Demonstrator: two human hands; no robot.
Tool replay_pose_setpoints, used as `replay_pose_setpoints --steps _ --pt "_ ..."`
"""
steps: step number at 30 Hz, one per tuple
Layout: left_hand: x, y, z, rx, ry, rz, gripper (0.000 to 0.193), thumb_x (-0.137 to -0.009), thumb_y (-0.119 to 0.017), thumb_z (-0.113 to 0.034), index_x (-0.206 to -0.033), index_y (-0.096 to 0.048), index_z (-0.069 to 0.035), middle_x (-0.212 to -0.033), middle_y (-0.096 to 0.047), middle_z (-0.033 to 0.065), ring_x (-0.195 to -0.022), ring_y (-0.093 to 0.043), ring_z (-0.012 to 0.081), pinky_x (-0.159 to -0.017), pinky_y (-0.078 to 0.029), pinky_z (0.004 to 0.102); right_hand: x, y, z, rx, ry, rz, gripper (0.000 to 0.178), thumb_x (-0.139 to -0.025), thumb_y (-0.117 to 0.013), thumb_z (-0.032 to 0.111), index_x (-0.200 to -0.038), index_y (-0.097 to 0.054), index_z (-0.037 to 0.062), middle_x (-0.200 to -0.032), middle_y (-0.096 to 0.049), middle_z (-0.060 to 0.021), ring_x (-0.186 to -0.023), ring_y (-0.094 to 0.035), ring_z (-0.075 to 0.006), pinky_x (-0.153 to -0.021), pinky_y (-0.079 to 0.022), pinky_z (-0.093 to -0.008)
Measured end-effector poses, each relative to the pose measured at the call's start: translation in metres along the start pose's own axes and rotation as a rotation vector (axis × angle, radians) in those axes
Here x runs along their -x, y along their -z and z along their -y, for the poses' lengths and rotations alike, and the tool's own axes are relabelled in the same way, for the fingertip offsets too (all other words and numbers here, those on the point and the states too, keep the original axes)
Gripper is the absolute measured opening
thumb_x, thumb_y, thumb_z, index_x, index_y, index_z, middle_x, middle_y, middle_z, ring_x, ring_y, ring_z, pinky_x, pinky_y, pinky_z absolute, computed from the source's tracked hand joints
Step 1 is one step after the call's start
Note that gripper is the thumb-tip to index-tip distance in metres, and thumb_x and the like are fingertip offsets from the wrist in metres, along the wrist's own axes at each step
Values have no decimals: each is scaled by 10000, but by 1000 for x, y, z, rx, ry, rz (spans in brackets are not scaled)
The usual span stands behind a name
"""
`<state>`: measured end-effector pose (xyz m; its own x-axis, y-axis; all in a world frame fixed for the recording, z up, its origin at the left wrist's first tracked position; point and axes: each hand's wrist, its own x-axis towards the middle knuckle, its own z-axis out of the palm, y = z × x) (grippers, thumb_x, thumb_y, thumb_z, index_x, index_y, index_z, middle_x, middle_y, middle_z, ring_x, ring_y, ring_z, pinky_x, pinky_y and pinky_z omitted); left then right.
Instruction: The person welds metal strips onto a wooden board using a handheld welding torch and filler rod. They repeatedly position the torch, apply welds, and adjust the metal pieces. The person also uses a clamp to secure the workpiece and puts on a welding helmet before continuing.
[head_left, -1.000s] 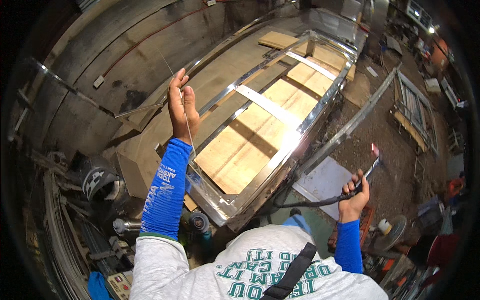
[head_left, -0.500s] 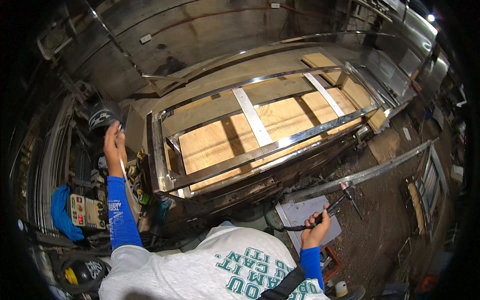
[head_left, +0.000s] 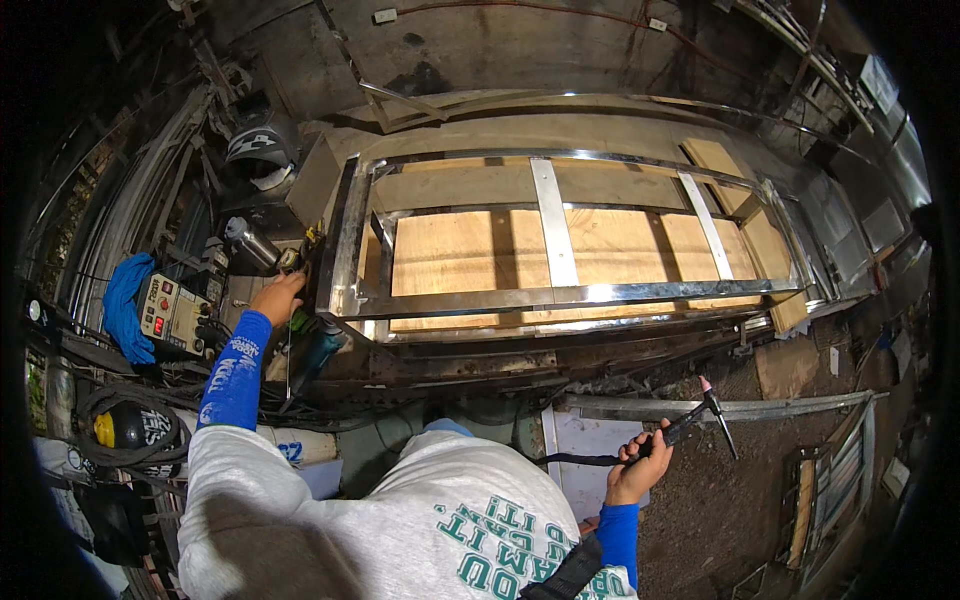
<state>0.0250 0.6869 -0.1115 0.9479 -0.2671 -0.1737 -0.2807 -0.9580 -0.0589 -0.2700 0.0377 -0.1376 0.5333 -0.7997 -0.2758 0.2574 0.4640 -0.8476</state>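
Blue bundle (head_left: pixel 130 308), left | silver flask (head_left: pixel 252 245) (tilted) | white wall box (head_left: pixel 385 16) | slatted frame (head_left: pixel 838 490), right

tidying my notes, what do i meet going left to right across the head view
blue bundle → control box → left hand → right hand → torch head → barred frame

Boards (head_left: pixel 620 252) lie beneath the frame (head_left: pixel 450 301); a helmet (head_left: pixel 256 148) and control box (head_left: pixel 174 316) sit to its left, a wall (head_left: pixel 530 50) behind, a torch (head_left: pixel 690 420) in the right hand (head_left: pixel 642 468) before it.
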Motion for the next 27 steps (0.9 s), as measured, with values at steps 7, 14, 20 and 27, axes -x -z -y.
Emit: replay_pose_setpoints --steps 7,14,20,27 --pt "-18 -7 17 144 27 -190 614 -926 -706 -101 -1507 -506 -79 -1554 -499 164 -1393 -498 396 -1180 -415 461 16 -38 3 68 126 140 313 -1071 -546 165 -1364 -508 63 -799 -566 -24 -549 -501 -73 -430 -392 -214" --pt "-54 85 61 660 -19 -1015 420 -1085 -557 -178 -1490 -563 -69 -1397 -631 154 -1277 -609 264 -1069 -484 383 21 -84 52 358 421 241 195 -1073 -599 237 -1144 -521 73 -786 -593 -11 -545 -517 -63 -439 -419 -220" --pt "-48 227 -13 1057 -309 -1013 607 -1143 -383 -447 -1495 -524 28 -1313 -661 162 -1195 -643 234 -1037 -517 377 28 -166 116 511 706 271 182 -1056 -652 197 -1116 -596 35 -722 -541 30 -545 -478 -37 -459 -377 -213" --pt "-17 335 -68 1062 -563 -443 567 -1145 -386 -397 -927 -701 21 -825 -647 70 -760 -627 134 -689 -496 281 11 -219 101 395 744 347 194 -1040 -672 126 -1184 -625 6 -743 -566 30 -554 -474 -28 -457 -370 -201"
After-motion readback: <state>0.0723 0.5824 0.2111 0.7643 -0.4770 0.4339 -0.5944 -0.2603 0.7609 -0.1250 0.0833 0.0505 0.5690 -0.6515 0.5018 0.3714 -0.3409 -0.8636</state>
